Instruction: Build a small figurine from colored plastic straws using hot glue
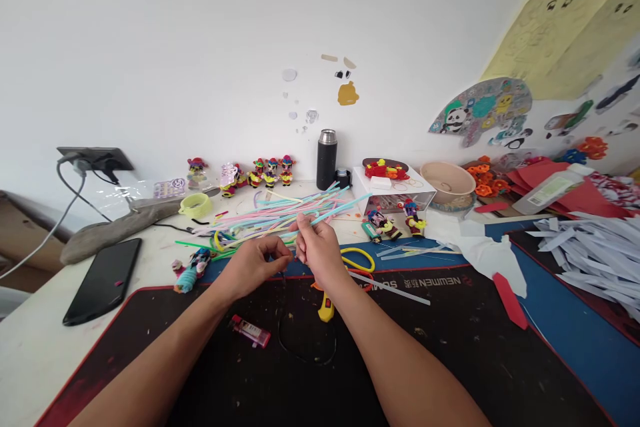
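My left hand point(257, 265) is closed in a pinch above the black mat, and a thin black cord point(307, 361) runs up to its fingertips from a loose loop. Right beside it, my right hand point(323, 252) is closed, thumb up; what its fingers hold is hidden. A pale blue strip point(345, 209) slants out behind the right hand, and I cannot tell whether it is gripped. Pastel strips point(250, 220) lie piled behind both hands. Below the right wrist is a yellow cutter point(326, 309); a pink lighter point(251, 332) lies between the forearms.
A black phone point(103, 280) and a small figure point(187, 273) are on the left. Along the wall stand several figures point(271, 172), a black flask point(327, 160), a white box point(395, 190) and a bowl point(447, 181). White paper strips point(595, 260) are heaped at right.
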{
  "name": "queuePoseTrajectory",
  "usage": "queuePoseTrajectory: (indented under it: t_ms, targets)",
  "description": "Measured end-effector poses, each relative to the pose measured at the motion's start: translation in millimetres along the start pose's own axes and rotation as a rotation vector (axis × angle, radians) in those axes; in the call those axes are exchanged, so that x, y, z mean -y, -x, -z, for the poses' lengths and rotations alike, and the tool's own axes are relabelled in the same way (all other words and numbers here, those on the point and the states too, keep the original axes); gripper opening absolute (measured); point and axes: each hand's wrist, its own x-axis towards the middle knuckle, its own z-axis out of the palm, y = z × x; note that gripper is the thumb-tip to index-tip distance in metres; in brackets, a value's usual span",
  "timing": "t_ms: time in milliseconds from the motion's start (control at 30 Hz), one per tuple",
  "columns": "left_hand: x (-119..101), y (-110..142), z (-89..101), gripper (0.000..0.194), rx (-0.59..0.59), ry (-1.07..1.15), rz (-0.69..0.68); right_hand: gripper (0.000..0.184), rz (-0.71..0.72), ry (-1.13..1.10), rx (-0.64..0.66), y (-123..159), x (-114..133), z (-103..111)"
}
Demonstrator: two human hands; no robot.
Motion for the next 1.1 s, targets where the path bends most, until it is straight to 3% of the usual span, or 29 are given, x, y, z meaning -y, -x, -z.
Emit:
queuePoseTrajectory:
  t_ms: [467, 767, 900, 1100]
  targets:
    - [3.8, -2.8, 0.8, 0.031, 0.069, 0.062, 0.018, 0.049, 0.002, 0.065, 0.021, 3.9, -1.6, -2.4]
    - [-3.9, -0.4, -0.4, 0.036, 0.051, 0.037, 0.017, 0.049, 0.006, 0.069, 0.031, 5.2, -3.9, -2.0]
    - [-5.8, -0.8, -3.2, 0.034, 0.029, -0.054, 0.020, 0.049, -0.004, 0.073, 0.043, 5.7, -4.9, -2.6]
    - [2.1, -2.7, -7.8, 0.032, -0.028, -0.276, -0.097, 0.049, -0.014, 0.091, 0.033, 6.2, -7.4, -2.8]
